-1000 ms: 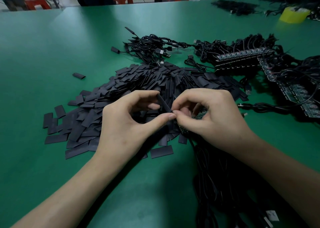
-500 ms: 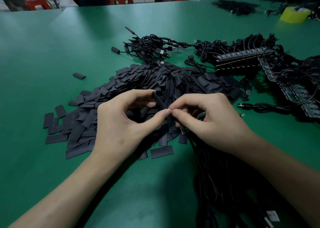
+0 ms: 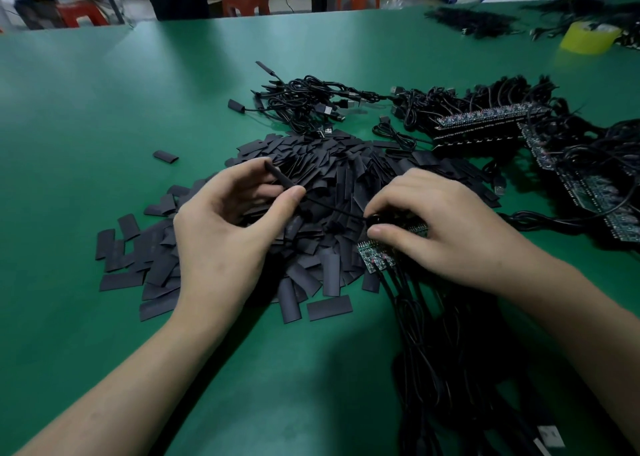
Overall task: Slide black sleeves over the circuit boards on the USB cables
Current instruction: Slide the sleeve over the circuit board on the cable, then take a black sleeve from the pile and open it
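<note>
Work surface: flat green table top [image 3: 86, 109]
Sleeve stock: large loose pile of flat black sleeves [image 3: 332, 175] at table centre, under and beyond both hands; judged ample for many more units
Completed units: tangled heap of thin black USB cables [image 3: 311, 105] beyond the pile; the ends that show there look already covered in black, so this is judged the finished lot and is small
Unit in hand: one black tubular sleeve [image 3: 281, 179], tilted, with a thin black cable [image 3: 332, 208] leaving its lower end toward the right hand; the board is judged to be inside it, though not visible
Remaining near: bunch of bare green circuit boards [image 3: 375, 256] on a thick bundle of black cables [image 3: 450, 351] at the near right
Remaining far: rows of bare green boards with black leads [image 3: 485, 123] along the right side
Progress: judged early; bare boards far outnumber covered ones
Left hand [image 3: 225, 237]: raised over the pile, wrist bent, thumb and forefinger pinching the lower end of the tubular sleeve
Right hand [image 3: 450, 234]: palm down on the bare boards, fingers curled, thumb tip closing on the bunch
Hand spacing: apart, joined only by the thin cable
</note>
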Tool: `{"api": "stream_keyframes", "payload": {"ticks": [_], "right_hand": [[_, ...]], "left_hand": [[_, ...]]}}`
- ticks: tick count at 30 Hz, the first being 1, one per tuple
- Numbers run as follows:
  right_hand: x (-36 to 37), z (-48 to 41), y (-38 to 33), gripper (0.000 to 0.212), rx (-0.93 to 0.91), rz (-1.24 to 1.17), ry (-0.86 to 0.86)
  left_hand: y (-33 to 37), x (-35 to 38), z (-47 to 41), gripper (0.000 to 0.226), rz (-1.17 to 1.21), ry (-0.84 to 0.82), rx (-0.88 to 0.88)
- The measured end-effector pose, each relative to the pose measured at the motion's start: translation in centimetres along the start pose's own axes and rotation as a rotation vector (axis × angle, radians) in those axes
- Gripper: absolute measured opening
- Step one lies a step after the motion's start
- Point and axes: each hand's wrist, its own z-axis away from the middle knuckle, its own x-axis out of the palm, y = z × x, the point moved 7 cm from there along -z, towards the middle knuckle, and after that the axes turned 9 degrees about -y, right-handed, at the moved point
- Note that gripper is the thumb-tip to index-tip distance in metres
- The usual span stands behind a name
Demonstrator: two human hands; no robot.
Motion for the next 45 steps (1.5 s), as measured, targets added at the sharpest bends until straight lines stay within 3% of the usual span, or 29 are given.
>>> {"api": "stream_keyframes", "payload": {"ticks": [6, 11, 19, 25, 31, 36, 40, 45], "right_hand": [[-2.9, -0.6, 1.2, 0.011, 0.06, -0.137, 0.215], [-6.8, -6.7, 1.6, 0.018, 0.12, 0.05, 0.309], [-5.6, -22.4, 2.6, 0.022, 0.204, 0.21, 0.161], [-2.4, -27.5, 1.1, 0.057, 0.199, 0.297, -0.006], [-1.4, -23.0, 0.5, 0.03, 0.08, 0.218, 0.024], [-1.1, -11.0, -1.2, 0.013, -0.097, 0.082, -0.073], [-0.6, -4.2, -0.6, 0.021, -0.072, 0.073, -0.233], [0.9, -1.7, 0.6, 0.041, -0.036, 0.242, -0.374]], "left_hand": [[0.0, 0.4, 0.1, 0.058, -0.082, -0.058, -0.002], [1.2, 1.9, 0.4, 0.046, -0.451, -0.173, 0.176], [0.7, 3.6, 1.0, 0.033, -0.579, -0.37, 0.273], [0.4, 4.0, 1.1, 0.031, -0.6, -0.427, 0.269], [0.5, 4.3, 1.3, 0.025, -0.672, -0.437, 0.326], [1.0, 4.3, 1.4, 0.018, -0.727, -0.415, 0.38], [1.4, 4.2, 1.3, 0.016, -0.735, -0.414, 0.382], [1.7, 4.3, 1.5, 0.014, -0.721, -0.428, 0.369]]}}
